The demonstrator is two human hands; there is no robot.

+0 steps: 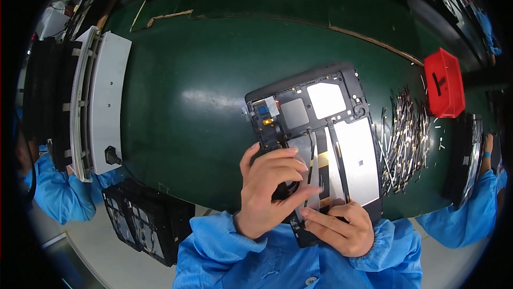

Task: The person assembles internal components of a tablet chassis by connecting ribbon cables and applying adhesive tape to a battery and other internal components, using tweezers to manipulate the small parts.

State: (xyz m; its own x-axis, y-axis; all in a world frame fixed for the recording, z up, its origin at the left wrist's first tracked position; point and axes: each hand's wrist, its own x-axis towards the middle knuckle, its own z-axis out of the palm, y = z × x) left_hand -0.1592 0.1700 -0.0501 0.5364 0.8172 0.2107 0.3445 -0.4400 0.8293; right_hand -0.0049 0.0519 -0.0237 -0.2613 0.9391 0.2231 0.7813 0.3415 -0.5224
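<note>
A tablet-like device (308, 108) lies opened in front of me, its black frame showing silver plates and small circuit parts. A thin black flat cable (311, 153) runs lengthwise over its left plate, and a second black flat cable (339, 161) runs beside the large silver plate (359, 163) on the right. My left hand (270, 190) is over the device's left side, fingers bent and apart, with a blurred thumb near the first cable. Across the lower part of the device rests my right hand (342, 229), two fingers stretched left by that cable's lower end. What lies under these fingers is hidden.
A pile of thin strips (404, 139) lies right of the device, near a red bin (444, 83). At left stand a white panel (110, 102) and stacked black trays (51, 96); more black units (141, 219) sit below. Co-workers' blue sleeves (67, 193) show at both sides.
</note>
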